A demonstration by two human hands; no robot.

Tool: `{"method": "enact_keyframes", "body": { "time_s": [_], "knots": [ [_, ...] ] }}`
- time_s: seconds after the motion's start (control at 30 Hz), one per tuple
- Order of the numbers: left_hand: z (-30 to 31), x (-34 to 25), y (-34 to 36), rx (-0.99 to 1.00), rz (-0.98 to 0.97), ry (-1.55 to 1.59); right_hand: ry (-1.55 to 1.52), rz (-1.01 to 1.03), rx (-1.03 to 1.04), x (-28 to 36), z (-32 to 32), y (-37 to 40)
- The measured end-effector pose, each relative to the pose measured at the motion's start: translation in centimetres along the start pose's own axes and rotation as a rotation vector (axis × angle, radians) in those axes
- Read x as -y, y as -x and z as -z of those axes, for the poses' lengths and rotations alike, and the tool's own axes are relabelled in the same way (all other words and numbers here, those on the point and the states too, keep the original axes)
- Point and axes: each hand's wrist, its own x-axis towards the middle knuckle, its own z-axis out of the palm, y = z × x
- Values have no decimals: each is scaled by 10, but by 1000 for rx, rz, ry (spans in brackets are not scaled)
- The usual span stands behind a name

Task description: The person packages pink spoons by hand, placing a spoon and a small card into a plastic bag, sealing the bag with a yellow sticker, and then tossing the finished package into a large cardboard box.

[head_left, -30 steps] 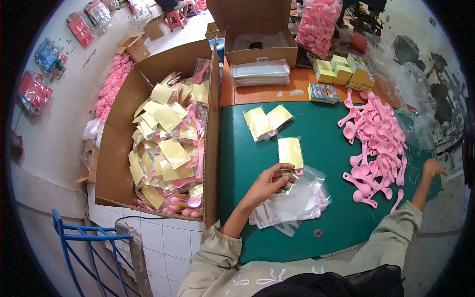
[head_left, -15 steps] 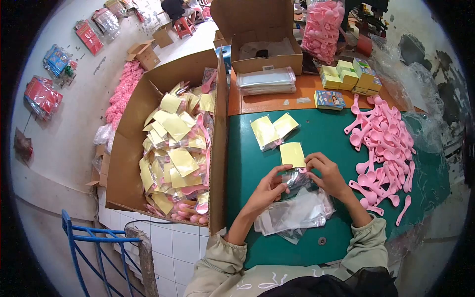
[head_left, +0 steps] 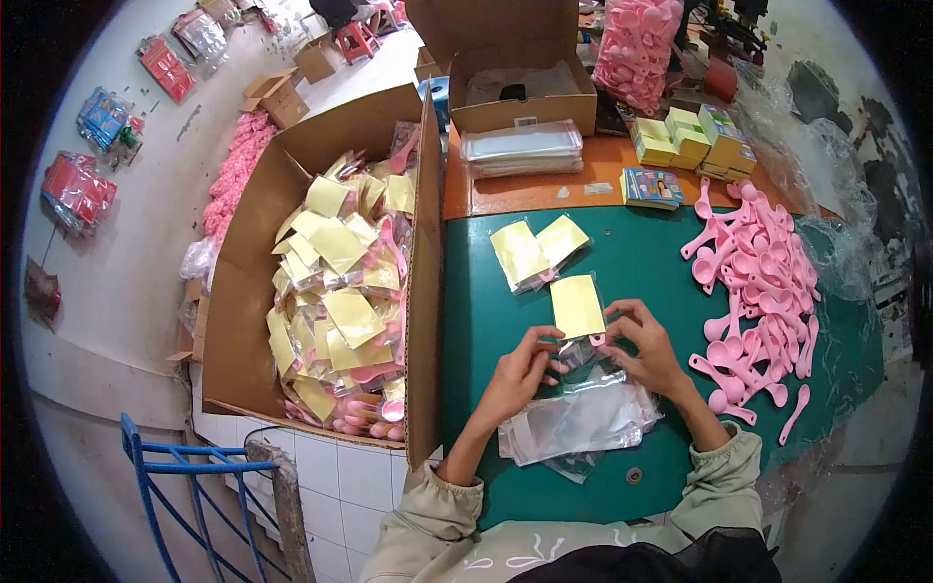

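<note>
A clear bag with a yellow card [head_left: 578, 306] lies on the green table top, with a bit of pink spoon handle [head_left: 596, 340] showing at its lower end. My left hand [head_left: 530, 374] is at the bag's lower left, fingers curved and apart. On the other side, my right hand [head_left: 641, 345] has its fingertips beside the bag's lower right edge, thumb and fingers apart. Below both hands lies a pile of empty clear bags [head_left: 583, 418]. Two more bags with yellow cards [head_left: 520, 255] lie farther up the table.
A tall cardboard box [head_left: 423, 291] full of packed bags stands at left. Loose pink spoons [head_left: 753, 282] are heaped at right. Behind are stacked clear bags [head_left: 522, 148], card stacks [head_left: 685, 136], an open box [head_left: 525, 112] and a large bag of spoons [head_left: 637, 53].
My left fingers have drawn back from the bag and spread. The right hand's fingers have opened a little beside it. More of the yellow card shows, and the view has shifted slightly.
</note>
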Motion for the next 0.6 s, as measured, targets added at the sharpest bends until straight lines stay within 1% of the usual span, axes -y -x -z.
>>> {"method": "enact_keyframes", "body": {
  "time_s": [0.07,0.1,0.17,0.2,0.3,0.4,0.5,0.6],
  "knots": [
    [-6,-3,-1,-60,-129,-314,-84,-42,5,9,4,-2],
    [-7,-4,-1,-59,-142,-343,-126,-62,9,11,4,-3],
    [-9,-4,-3,-57,-169,-401,-240,-187,35,10,4,-2],
    [-9,-3,-4,-84,-174,-399,-296,-249,46,9,4,-1],
    [-11,-1,-5,-140,-187,-402,-336,-244,-15,-6,-5,6],
    [-13,4,-6,-145,-177,-417,-718,-520,-36,-13,-15,8],
    [-14,4,-8,-160,-148,-413,-734,-548,-128,-8,-21,6],
    [-16,7,-10,-199,-135,-392,-667,-562,-168,-10,-27,6]
  ]
}}
